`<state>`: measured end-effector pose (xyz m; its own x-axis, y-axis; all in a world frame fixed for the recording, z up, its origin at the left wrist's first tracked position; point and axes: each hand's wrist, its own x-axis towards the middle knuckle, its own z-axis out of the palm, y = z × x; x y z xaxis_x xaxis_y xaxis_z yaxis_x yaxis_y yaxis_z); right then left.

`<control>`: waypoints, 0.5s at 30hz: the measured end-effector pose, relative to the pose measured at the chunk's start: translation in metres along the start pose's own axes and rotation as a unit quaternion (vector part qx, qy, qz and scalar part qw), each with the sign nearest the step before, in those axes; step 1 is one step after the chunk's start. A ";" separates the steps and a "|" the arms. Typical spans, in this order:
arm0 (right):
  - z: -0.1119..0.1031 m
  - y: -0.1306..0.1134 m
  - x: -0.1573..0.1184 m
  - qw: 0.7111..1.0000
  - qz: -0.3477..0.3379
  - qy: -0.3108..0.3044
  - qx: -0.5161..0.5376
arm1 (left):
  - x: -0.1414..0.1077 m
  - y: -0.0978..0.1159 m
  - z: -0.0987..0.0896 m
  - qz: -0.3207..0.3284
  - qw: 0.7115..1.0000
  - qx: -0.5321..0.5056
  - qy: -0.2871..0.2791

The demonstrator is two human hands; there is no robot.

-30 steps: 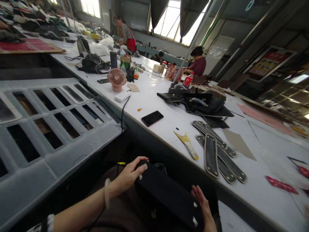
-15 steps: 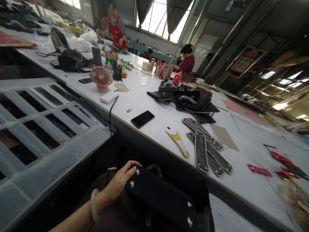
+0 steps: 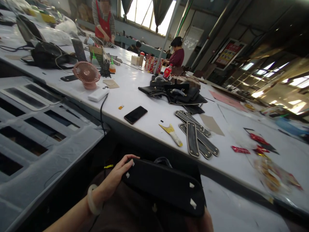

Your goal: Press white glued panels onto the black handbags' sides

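A black handbag (image 3: 164,185) rests at my lap, its flat base facing up toward me. Small white patches stick on the base near its corners, and a looped handle (image 3: 164,160) shows at its far side. My left hand (image 3: 122,172), with a pale bangle at the wrist, grips the bag's left end, thumb on the base by a white patch. At the right end, my right hand (image 3: 208,220) holds the bag low down; most of its fingers are hidden behind it.
On the white table (image 3: 149,141) lie several dark straps (image 3: 193,138), a phone (image 3: 135,114), a yellow-and-white tool (image 3: 172,133) and black bags (image 3: 173,91). A pink fan (image 3: 87,73) stands left. A grey plastic crate (image 3: 70,151) is nearby. Two people work farther back.
My right hand has come into view at the bag's right end. The bag has tilted so more of its base shows. My view has shifted right.
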<state>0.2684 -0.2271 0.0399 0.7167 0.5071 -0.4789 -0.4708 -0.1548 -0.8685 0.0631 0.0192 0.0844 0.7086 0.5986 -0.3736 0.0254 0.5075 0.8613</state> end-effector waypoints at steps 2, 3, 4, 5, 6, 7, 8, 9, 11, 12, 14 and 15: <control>-0.005 -0.001 0.001 0.997 0.049 -0.006 0.065 | -0.001 0.001 -0.001 -0.013 0.999 -0.042 -0.013; -0.007 0.004 0.001 0.992 0.070 -0.012 0.103 | 0.000 0.000 -0.002 -0.017 0.998 -0.054 -0.018; -0.008 0.010 0.001 0.987 0.078 -0.018 0.137 | 0.001 -0.001 -0.002 -0.019 0.998 -0.060 -0.020; -0.008 0.019 0.001 0.984 0.075 -0.021 0.162 | 0.002 -0.002 -0.003 -0.020 0.998 -0.062 -0.019; -0.008 0.030 0.002 0.980 0.067 -0.024 0.183 | 0.003 -0.003 -0.003 -0.020 0.998 -0.060 -0.015; -0.006 0.040 0.002 0.977 0.060 -0.024 0.202 | 0.004 -0.003 -0.003 -0.019 0.998 -0.058 -0.010; -0.004 0.050 0.003 0.974 0.054 -0.022 0.218 | 0.005 -0.004 -0.003 -0.017 0.998 -0.056 -0.005; -0.002 0.059 0.005 0.971 0.052 -0.021 0.234 | 0.006 -0.004 -0.003 -0.016 0.998 -0.056 -0.001; 0.005 0.072 0.009 0.962 0.049 -0.018 0.267 | 0.006 -0.005 -0.002 -0.016 0.998 -0.060 0.003; 0.008 0.077 0.012 0.959 0.042 -0.016 0.278 | 0.006 -0.006 -0.001 -0.015 0.998 -0.063 0.003; 0.016 0.082 0.018 0.963 0.009 -0.019 0.269 | 0.005 -0.008 -0.001 -0.014 0.998 -0.069 0.003; 0.019 0.083 0.020 0.967 -0.011 -0.024 0.254 | 0.005 -0.009 -0.001 -0.011 0.997 -0.071 0.003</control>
<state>0.2336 -0.2133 -0.0390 0.7099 0.5462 -0.4446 -0.6568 0.2857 -0.6979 0.0658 0.0184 0.0749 0.7049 0.5899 -0.3939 -0.0596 0.6026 0.7958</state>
